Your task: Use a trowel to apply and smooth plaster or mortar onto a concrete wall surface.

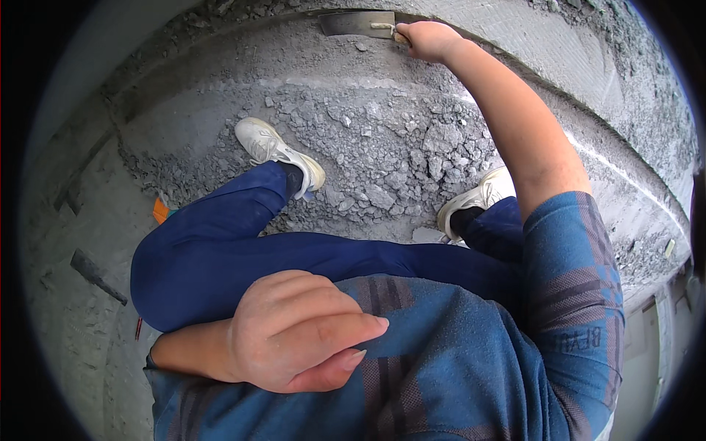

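Note:
At the top of the view my right hand (pixel 428 40) is closed around the handle of a trowel (pixel 349 24), arm stretched far out in front of me. The trowel's flat grey metal blade points left. It lies against the grey dusty ground in a shallow channel, next to the raised edge of a concrete slab (pixel 507 33). Close to my body, above my shirt, my left hand (pixel 298 331) is loosely curled. Between its thumb and index fingertip I see nothing; its palm is hidden.
Broken grey rubble (pixel 390 140) lies in a heap between my white shoes (pixel 276 151). A dark flat bar (pixel 98 275) rests on the floor at left. Something orange (pixel 160 211) shows beside my left leg. A pale line (pixel 625 173) curves across the ground at right.

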`<state>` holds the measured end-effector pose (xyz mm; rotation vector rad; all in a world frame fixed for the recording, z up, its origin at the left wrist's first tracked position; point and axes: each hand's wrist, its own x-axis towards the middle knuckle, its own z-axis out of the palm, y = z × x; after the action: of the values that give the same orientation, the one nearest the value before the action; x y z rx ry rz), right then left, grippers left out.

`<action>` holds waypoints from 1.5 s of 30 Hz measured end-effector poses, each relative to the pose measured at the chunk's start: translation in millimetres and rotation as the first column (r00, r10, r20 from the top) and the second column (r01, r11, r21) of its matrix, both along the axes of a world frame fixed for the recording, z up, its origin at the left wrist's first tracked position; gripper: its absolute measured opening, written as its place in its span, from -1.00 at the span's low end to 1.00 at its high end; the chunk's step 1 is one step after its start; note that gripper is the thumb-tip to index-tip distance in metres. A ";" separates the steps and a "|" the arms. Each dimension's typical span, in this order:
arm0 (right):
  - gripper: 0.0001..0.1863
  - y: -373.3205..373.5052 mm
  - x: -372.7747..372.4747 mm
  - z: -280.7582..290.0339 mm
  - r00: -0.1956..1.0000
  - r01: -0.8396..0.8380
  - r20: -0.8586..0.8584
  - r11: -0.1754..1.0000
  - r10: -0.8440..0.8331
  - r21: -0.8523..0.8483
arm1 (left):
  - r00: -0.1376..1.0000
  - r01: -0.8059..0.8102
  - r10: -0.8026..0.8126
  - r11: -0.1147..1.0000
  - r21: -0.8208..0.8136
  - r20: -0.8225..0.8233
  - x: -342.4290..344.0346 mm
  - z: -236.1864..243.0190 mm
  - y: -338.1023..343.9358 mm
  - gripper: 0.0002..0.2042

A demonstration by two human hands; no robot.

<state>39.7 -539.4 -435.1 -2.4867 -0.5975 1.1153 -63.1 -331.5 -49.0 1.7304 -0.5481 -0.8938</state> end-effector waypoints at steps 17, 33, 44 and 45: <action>-0.60 -1.2 24.7 -3.8 0.967 -0.167 -0.200 0.986 0.160 -0.019 | 1.000 -0.024 0.023 1.000 -0.009 -0.019 10.0 -2.6 -0.3 -0.77; -0.61 -25.2 -22.5 -3.6 0.816 0.040 -0.578 0.999 -0.035 -0.005 | 0.999 -0.001 0.001 1.000 -0.010 -0.052 5.7 3.0 -14.9 -0.70; -0.64 -30.7 -20.4 -3.8 0.714 0.064 -0.696 0.997 -0.075 -0.042 | 0.999 0.039 -0.039 0.999 -0.015 0.000 -4.3 2.3 -20.3 -0.76; -0.64 -32.3 -22.7 -3.8 0.706 0.071 -0.705 0.997 -0.073 -0.031 | 0.999 0.036 -0.036 0.999 -0.014 -0.004 -5.5 2.4 -20.2 -0.75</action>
<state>16.9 -571.7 -438.9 -1.8141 -0.2533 1.8771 -68.7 -351.7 -46.6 1.7105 -0.5823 -0.9169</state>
